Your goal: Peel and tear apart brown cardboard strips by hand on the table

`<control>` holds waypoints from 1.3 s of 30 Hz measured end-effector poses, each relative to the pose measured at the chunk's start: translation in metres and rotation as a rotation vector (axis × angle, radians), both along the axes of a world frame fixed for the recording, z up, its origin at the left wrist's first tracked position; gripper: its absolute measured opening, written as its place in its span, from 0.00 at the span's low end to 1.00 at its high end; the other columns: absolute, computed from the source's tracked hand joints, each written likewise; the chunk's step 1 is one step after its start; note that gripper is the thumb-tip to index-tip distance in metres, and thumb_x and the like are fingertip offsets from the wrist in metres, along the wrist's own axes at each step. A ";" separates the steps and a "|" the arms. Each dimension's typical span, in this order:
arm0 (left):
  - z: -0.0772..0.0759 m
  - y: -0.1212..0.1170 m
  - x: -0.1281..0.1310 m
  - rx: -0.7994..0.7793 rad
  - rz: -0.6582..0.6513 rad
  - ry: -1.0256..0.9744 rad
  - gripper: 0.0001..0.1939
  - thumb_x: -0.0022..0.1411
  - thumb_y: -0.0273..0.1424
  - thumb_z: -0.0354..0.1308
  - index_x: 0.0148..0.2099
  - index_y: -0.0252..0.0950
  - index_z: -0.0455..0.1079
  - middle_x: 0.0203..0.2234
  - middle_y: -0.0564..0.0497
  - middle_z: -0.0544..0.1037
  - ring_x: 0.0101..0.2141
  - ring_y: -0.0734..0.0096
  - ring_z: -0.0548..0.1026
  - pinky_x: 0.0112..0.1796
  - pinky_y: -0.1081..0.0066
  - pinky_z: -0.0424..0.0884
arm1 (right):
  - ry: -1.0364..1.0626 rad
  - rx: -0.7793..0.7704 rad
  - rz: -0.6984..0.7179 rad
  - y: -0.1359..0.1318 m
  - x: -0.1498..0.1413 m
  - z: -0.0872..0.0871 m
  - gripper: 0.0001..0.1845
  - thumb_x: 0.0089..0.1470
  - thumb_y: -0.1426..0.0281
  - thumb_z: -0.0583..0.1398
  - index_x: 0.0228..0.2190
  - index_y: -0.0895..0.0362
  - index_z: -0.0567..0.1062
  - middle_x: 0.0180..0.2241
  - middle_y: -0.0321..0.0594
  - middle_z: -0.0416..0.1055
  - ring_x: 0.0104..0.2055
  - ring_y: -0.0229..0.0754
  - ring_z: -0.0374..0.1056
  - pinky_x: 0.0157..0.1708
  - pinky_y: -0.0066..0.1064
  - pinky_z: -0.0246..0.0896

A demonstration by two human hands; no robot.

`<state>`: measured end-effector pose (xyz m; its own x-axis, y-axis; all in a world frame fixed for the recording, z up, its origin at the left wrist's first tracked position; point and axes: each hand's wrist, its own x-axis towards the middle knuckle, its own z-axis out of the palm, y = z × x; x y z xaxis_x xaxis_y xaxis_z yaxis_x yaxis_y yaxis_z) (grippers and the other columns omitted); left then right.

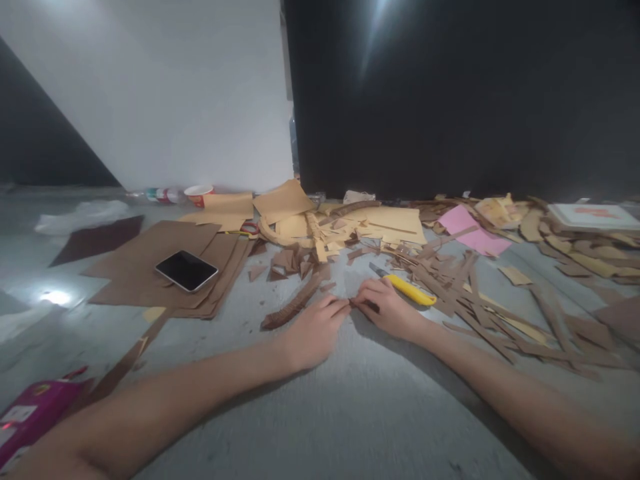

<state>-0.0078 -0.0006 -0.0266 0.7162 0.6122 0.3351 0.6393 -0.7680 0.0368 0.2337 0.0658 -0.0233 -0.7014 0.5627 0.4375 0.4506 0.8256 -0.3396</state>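
Observation:
My left hand (317,328) and my right hand (389,308) meet near the middle of the grey surface, fingertips pinched close together. Between them shows a small dark brown scrap (353,303), apparently paper, held from both sides; most of it is hidden by the fingers. Just beyond my left hand lies a curved brown piece wrapped in paper strips (290,308). A yellow utility knife (411,290) rests beside my right hand, its blade pointing away to the left. Torn brown paper scraps (287,263) are scattered beyond both hands.
A phone (187,271) lies on stacked brown sheets (145,247) at left. Brown paper strips (480,313) pile up on the right, near a pink sheet (467,227). Tan sheets (400,223) and a paper cup (199,195) are at the back. A magenta object (37,417) sits front left.

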 end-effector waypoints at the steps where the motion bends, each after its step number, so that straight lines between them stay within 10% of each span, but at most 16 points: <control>1: -0.001 0.000 0.000 -0.011 -0.004 -0.017 0.26 0.70 0.19 0.49 0.66 0.26 0.71 0.60 0.37 0.79 0.60 0.53 0.75 0.64 0.53 0.69 | -0.025 0.006 0.025 -0.001 0.001 0.004 0.09 0.72 0.74 0.59 0.36 0.54 0.76 0.37 0.39 0.75 0.42 0.45 0.71 0.45 0.40 0.54; 24: 0.013 -0.003 0.001 -0.323 0.149 -0.375 0.24 0.75 0.22 0.48 0.68 0.37 0.67 0.62 0.41 0.74 0.64 0.57 0.71 0.66 0.53 0.67 | 0.006 -0.071 -0.010 -0.002 0.005 0.000 0.09 0.76 0.70 0.55 0.42 0.53 0.75 0.42 0.40 0.76 0.45 0.45 0.72 0.48 0.41 0.59; 30: 0.018 0.010 -0.002 -0.474 0.174 -0.521 0.17 0.78 0.38 0.57 0.38 0.37 0.79 0.33 0.48 0.81 0.43 0.59 0.77 0.49 0.60 0.74 | 0.087 0.098 0.076 -0.018 -0.003 0.000 0.09 0.76 0.70 0.55 0.45 0.52 0.75 0.42 0.43 0.76 0.45 0.47 0.71 0.47 0.42 0.63; 39: 0.016 0.012 -0.004 -0.434 0.193 -0.652 0.23 0.78 0.39 0.55 0.30 0.36 0.77 0.27 0.51 0.78 0.34 0.65 0.75 0.41 0.66 0.69 | 0.328 -0.363 -0.106 -0.031 -0.013 0.003 0.10 0.71 0.63 0.61 0.49 0.52 0.68 0.40 0.42 0.74 0.38 0.44 0.71 0.38 0.36 0.71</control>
